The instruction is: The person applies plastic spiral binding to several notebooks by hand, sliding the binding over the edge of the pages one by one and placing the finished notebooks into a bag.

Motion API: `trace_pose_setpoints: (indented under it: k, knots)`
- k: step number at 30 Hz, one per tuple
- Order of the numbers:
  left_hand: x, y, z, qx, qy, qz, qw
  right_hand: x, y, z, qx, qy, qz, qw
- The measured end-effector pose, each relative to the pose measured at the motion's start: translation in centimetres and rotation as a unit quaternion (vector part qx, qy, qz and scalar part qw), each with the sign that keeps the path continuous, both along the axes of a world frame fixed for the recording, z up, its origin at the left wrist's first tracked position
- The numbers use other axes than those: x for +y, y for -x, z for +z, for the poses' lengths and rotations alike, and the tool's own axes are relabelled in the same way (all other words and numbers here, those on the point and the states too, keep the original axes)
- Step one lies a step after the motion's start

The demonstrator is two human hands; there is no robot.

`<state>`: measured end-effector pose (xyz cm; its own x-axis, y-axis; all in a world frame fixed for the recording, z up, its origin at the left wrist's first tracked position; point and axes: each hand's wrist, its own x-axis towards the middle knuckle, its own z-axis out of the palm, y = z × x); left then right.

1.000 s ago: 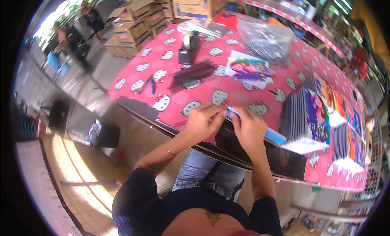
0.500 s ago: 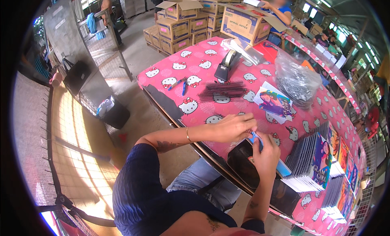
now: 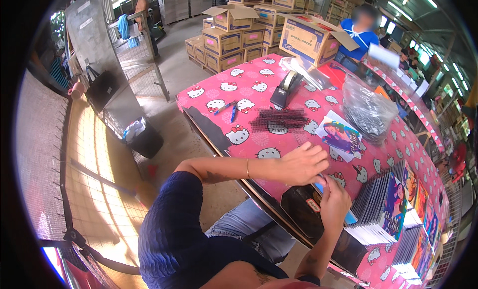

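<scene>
At the near edge of the table [image 3: 249, 85], which is covered in a pink cloth printed with white cartoon cats, I see both hands meeting over a thin blue-covered booklet [image 3: 348, 217]. Only a sliver of light blue shows, poking out beside the right hand [image 3: 334, 205] and between the two hands, so I cannot make out its full shape or cover. It lies on a black boxy machine [image 3: 308, 212] at the table's edge. The left hand [image 3: 303, 164] is curled palm down, fingers bent onto the booklet's upper end; the right hand is closed around its lower part, fingers hiding the grip itself. Just right of the hands stands a row of thin booklets with colourful picture covers [image 3: 386, 209]. Further up the table lie a heap of black plastic binding combs [image 3: 279, 121], a single picture-covered booklet [image 3: 341, 135] and a clear plastic bag of dark pieces [image 3: 368, 112]. The machine's front is cut off by the forearms.
</scene>
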<state>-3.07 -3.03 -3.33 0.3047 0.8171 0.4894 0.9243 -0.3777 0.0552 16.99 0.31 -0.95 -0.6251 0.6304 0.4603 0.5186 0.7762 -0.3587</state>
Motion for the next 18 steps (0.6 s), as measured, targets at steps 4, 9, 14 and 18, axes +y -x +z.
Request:
trace_pose_setpoints:
  k: [4,9,14,18]
  knots:
    - [-1.9,-3.1,-2.0,-0.034,-0.094,0.088,0.991,0.4,-0.4,-0.8,0.014,-0.014,0.012,1.0]
    - [-4.6,-3.8,-5.6,-0.011,-0.034,0.128,0.991,-0.3,-0.3,-0.4,0.007,-0.01,0.013,1.0]
    - [-4.2,-3.7,-4.8,-0.017,-0.024,0.111,0.993,-0.2,-0.3,-0.9,0.024,-0.008,0.01,1.0]
    - [-4.0,-3.9,-5.3,0.016,-0.02,0.131,0.991,0.0,-1.0,-0.9,0.007,-0.006,0.012,1.0]
